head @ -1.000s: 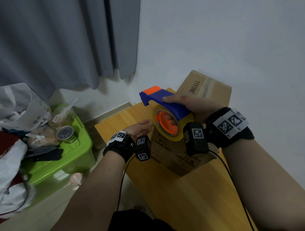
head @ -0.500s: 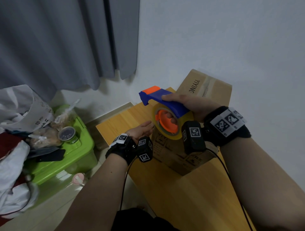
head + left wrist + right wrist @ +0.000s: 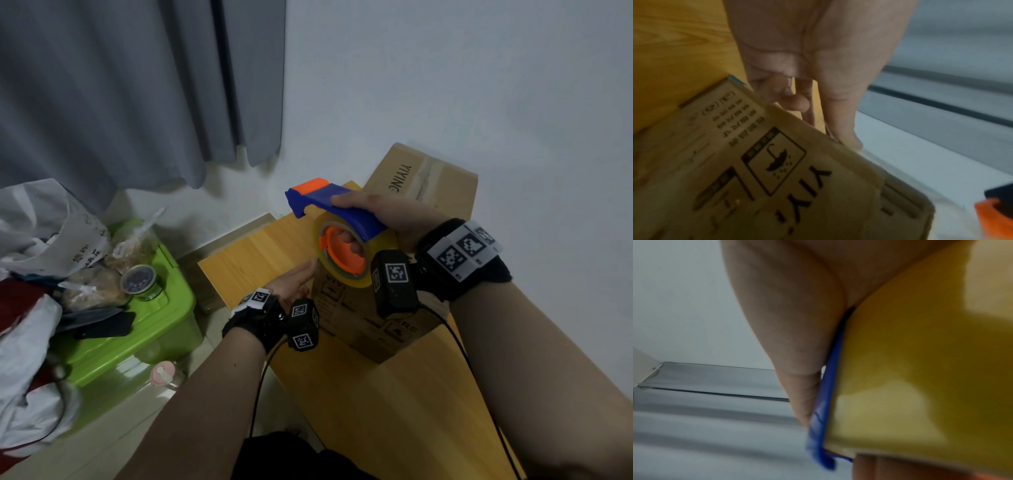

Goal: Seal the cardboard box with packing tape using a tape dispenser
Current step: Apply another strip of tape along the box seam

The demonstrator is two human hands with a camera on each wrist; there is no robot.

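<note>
I see one brown printed cardboard box (image 3: 363, 318) on the wooden table (image 3: 394, 404). Right hand (image 3: 387, 216) grips one blue-orange tape dispenser (image 3: 342, 233) above it; left hand (image 3: 294, 279), fingers extended, touches its left edge.

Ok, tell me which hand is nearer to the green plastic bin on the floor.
Left. The left hand is at the cardboard box's near edge, on the side facing the green plastic bin. The right hand holds the tape dispenser above the box, farther from the bin.
</note>
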